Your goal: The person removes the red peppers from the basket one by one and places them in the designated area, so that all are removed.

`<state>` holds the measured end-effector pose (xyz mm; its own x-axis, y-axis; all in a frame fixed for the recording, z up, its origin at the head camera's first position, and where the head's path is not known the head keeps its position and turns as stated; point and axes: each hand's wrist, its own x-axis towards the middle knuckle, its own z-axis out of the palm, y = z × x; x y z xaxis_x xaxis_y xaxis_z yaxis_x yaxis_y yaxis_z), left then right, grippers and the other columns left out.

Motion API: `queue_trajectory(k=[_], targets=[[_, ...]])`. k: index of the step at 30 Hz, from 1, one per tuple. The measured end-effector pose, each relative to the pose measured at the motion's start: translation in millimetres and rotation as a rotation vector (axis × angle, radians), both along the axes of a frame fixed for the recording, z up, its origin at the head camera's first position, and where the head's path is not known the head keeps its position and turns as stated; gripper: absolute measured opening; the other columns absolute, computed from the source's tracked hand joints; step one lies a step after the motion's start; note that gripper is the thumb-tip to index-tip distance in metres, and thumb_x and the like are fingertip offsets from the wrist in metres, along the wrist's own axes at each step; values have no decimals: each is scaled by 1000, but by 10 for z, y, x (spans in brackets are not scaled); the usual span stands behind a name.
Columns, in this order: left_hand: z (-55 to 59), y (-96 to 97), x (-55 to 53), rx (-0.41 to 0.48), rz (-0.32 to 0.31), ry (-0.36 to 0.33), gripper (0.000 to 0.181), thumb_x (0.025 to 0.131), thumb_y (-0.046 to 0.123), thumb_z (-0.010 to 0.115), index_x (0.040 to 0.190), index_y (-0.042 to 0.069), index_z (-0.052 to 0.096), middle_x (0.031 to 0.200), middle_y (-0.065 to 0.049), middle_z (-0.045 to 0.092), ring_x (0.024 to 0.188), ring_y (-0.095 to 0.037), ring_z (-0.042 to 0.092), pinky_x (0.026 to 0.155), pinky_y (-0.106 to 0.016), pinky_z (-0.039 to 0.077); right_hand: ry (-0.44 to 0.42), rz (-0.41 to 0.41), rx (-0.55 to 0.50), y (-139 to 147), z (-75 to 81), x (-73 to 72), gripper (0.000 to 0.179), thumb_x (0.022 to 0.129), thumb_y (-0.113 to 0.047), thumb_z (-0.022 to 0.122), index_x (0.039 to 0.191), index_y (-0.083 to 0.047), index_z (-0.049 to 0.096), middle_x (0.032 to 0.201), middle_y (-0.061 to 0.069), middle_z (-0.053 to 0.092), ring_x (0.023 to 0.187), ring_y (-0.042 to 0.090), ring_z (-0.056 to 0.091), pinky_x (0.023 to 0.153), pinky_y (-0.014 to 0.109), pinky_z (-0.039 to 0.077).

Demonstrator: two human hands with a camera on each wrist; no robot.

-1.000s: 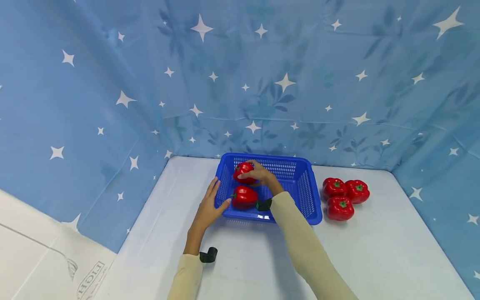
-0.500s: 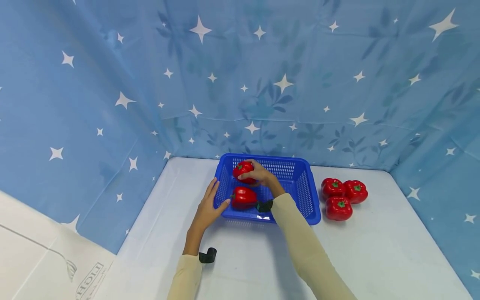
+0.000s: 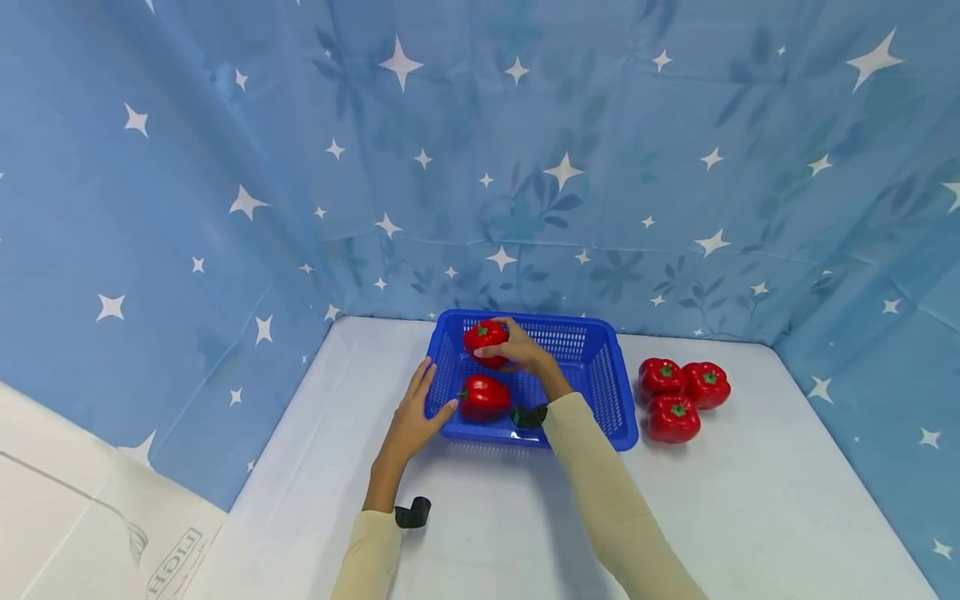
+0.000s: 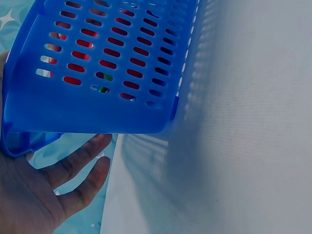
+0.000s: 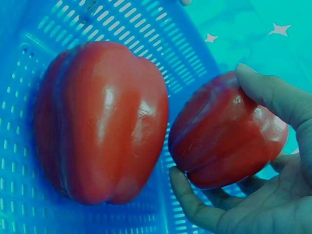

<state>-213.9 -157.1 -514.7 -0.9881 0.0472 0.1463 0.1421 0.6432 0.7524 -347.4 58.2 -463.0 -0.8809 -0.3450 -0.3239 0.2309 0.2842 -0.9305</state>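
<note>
Right hand [image 3: 519, 348] clamped on 1 pepper [image 3: 482, 335] in the basket [image 3: 564, 340], near another pepper [image 3: 485, 398]; left hand [image 3: 415, 418], fingers apart, at the rim. 3 more peppers [image 3: 672, 419] on the desk [image 3: 750, 500].

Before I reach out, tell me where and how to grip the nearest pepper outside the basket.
Probably best round its flanks, from above and the near side: that pepper sits with its stem up, two more peppers crowd its far side, and the basket is close on its left.

Left hand [image 3: 412, 419] splayed, right hand [image 3: 521, 350] curled
</note>
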Motion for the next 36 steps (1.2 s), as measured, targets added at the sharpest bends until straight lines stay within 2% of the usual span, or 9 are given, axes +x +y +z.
queue_trajectory(k=[5,11,18,24,36], targets=[[27,10,-22,0,1,-7,83,90,52,61,157,20,23,166,6,11,149,-35,23,108,-63,34,22,-17,0,75,58,42,80,84,-17,76,147,-18,28,150,19,34,136,44,39,100,59,46],[3,4,-29,15,8,-9,84,90,53,61,157,20,23,165,6,12,150,-34,22,108,-63,33,53,-22,-25,222,129,77,82,85,-18,75,149,-17,25,149,20,34,133,43,42,98,58,49],[-15,-11,-16,10,9,11,83,91,51,61,157,17,23,166,5,12,150,-34,22,110,-63,33,86,-37,-91,386,234,181,81,86,-16,73,150,-18,24,148,19,32,132,43,43,98,58,49],[0,-10,-14,8,4,16,84,90,53,60,156,17,24,166,4,12,150,-35,22,109,-63,33,114,-51,-100,524,202,265,82,87,-17,72,151,-18,21,149,19,31,132,44,43,96,57,50],[-8,8,-2,3,4,9,83,91,51,60,157,17,23,166,0,13,150,-36,22,109,-63,33,164,-77,-129,687,139,470,82,86,-18,75,150,-20,24,151,19,32,135,46,40,94,59,50]])
